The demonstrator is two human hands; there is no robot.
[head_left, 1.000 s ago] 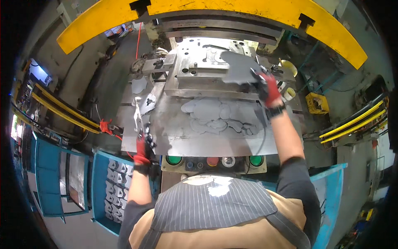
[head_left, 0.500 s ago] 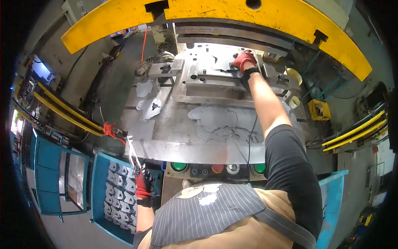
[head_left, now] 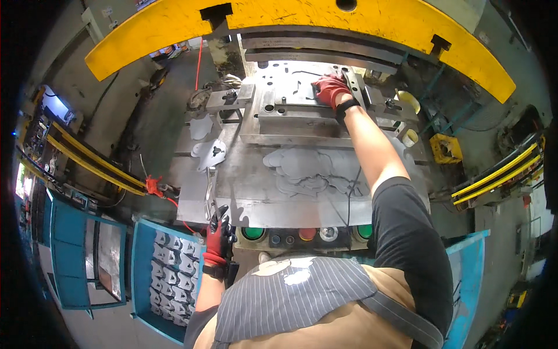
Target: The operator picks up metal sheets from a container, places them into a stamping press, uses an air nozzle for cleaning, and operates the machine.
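Note:
My right hand [head_left: 332,91], in a red glove with dark fingertips, reaches onto the bright metal die plate [head_left: 283,87] under the press. Its fingers are bent down at the plate, and what they hold, if anything, is hidden. My left hand [head_left: 216,237], gloved in red and black, is closed around metal pliers [head_left: 210,192] at the table's front left. Their tips point away from me, just short of a grey flat sheet-metal piece [head_left: 209,153] with a dark three-lobed cutout. More grey flat pieces [head_left: 311,168] lie overlapping in front of the die.
A yellow press beam [head_left: 302,14] spans the far side above the die. Control buttons [head_left: 307,234] line the table's front. A blue bin [head_left: 138,273] of stacked metal parts stands at lower left. A black cable [head_left: 350,203] crosses the table; a yellow crate [head_left: 446,149] stands right.
My left hand has moved up and right with the pliers, from over the bin's edge to the table. My right hand has shifted slightly left on the die.

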